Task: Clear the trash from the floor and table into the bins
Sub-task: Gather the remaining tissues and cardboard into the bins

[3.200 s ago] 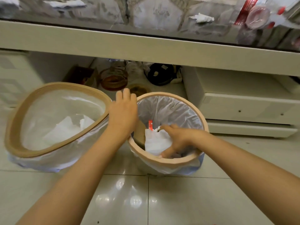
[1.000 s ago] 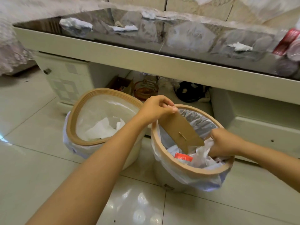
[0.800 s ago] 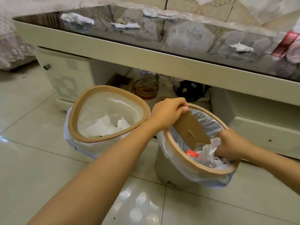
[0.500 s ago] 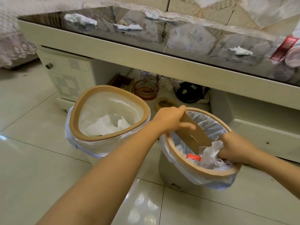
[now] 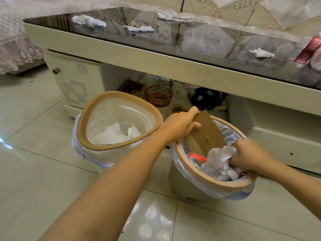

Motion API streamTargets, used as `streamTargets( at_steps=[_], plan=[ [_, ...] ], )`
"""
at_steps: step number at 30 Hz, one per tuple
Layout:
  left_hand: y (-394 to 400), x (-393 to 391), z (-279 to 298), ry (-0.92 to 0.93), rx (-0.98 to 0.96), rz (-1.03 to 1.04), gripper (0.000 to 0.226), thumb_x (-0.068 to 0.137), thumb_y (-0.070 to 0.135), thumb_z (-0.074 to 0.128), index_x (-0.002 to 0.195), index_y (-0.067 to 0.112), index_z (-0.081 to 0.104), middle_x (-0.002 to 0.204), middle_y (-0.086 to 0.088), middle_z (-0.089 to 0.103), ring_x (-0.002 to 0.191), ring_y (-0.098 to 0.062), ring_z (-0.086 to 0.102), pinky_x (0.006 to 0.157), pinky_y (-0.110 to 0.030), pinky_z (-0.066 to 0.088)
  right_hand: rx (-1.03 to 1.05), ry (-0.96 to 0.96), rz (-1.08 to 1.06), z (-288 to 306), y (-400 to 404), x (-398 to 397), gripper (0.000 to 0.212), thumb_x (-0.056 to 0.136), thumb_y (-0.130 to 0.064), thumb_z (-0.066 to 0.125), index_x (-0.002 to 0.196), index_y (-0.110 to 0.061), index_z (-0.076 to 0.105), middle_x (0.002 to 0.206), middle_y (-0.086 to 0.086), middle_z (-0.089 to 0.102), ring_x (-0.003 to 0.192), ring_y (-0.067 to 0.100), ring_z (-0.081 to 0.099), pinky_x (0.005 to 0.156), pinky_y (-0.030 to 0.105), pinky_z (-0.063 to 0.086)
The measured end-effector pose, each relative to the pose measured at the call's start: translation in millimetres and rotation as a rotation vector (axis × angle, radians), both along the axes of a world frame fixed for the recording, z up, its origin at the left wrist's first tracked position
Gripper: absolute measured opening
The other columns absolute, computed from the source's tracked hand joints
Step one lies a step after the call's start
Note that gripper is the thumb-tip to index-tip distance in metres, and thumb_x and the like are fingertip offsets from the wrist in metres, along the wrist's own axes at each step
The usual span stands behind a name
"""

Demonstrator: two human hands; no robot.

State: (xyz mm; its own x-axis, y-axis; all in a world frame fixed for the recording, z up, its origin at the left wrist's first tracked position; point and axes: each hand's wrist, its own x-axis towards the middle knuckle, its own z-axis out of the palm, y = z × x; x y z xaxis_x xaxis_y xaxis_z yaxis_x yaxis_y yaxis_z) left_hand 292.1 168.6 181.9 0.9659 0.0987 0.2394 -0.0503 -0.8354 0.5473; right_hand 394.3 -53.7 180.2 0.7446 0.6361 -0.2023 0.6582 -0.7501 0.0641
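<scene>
Two lined bins stand on the floor in front of a glass-topped table. The left bin (image 5: 97, 146) holds white paper. My left hand (image 5: 180, 126) grips the top edge of a brown cardboard piece (image 5: 208, 134) that stands tilted inside the right bin (image 5: 194, 173). My right hand (image 5: 250, 156) is closed on crumpled white paper (image 5: 218, 160) at the bin's right side. A red wrapper (image 5: 197, 157) lies beneath. Crumpled tissues (image 5: 88, 21) (image 5: 140, 28) (image 5: 261, 53) lie on the table top (image 5: 199, 42).
Under the table sit a brown box (image 5: 133, 86), an amber glass dish (image 5: 159, 98), a tape roll (image 5: 177, 109) and a black object (image 5: 206, 98). A white drawer unit (image 5: 74, 79) stands left, a red-labelled package (image 5: 311, 49) at the table's right end. Tiled floor lies in front.
My left hand pushed the cardboard lower into the right bin, then shifted along its top edge. My right hand stayed pressed on the white paper. The view drifted slightly.
</scene>
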Motion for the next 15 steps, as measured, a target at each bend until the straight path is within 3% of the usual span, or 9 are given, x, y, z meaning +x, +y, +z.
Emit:
streamTargets(
  at_steps=[3,6,8,11,15],
  plan=[
    [12,-1,4,-0.143,-0.137,0.08,0.023,0.093,0.04,0.057,0.106,0.024,0.047,0.094,0.002,0.067,0.078,-0.016,0.063,0.066,-0.037,0.053,0.113,-0.004,0.016,14,3,-3,0.023,0.063,-0.034,0.063,0.058,-0.011,0.062,0.055,0.005,0.061,0.056,0.024,0.058,0.05,0.032,0.046],
    [28,-8,18,-0.311,-0.322,0.212,0.022,0.087,0.043,0.063,0.093,0.024,0.054,0.08,0.007,0.062,0.073,-0.011,0.06,0.066,-0.035,0.054,0.243,0.033,0.026,40,19,-14,0.03,0.063,-0.033,0.071,0.05,-0.009,0.059,0.048,0.007,0.057,0.051,0.027,0.055,0.047,0.036,0.045],
    [43,-15,29,-0.383,-0.451,0.316,0.022,0.088,0.042,0.063,0.096,0.022,0.058,0.082,0.008,0.061,0.077,-0.01,0.061,0.069,-0.037,0.056,0.332,0.041,0.03,62,38,-26,0.031,0.063,-0.033,0.074,0.05,-0.009,0.061,0.048,0.008,0.058,0.05,0.024,0.055,0.049,0.039,0.046],
    [73,-32,41,-0.463,-0.51,0.437,0.025,0.093,0.039,0.058,0.104,0.017,0.056,0.086,0.003,0.061,0.079,-0.015,0.061,0.068,-0.036,0.055,0.465,0.07,0.119,88,76,-43,0.034,0.064,-0.038,0.076,0.051,-0.009,0.062,0.052,0.01,0.06,0.048,0.02,0.05,0.048,0.037,0.042],
    [112,-62,41,-0.467,-0.58,0.609,0.032,0.1,0.046,0.038,0.095,0.017,0.048,0.08,0.005,0.053,0.073,-0.009,0.051,0.066,-0.027,0.043,0.45,-0.014,0.258,103,138,-67,0.033,0.066,-0.044,0.072,0.058,-0.012,0.066,0.057,0.006,0.062,0.056,0.024,0.058,0.049,0.037,0.045]
  ],
)
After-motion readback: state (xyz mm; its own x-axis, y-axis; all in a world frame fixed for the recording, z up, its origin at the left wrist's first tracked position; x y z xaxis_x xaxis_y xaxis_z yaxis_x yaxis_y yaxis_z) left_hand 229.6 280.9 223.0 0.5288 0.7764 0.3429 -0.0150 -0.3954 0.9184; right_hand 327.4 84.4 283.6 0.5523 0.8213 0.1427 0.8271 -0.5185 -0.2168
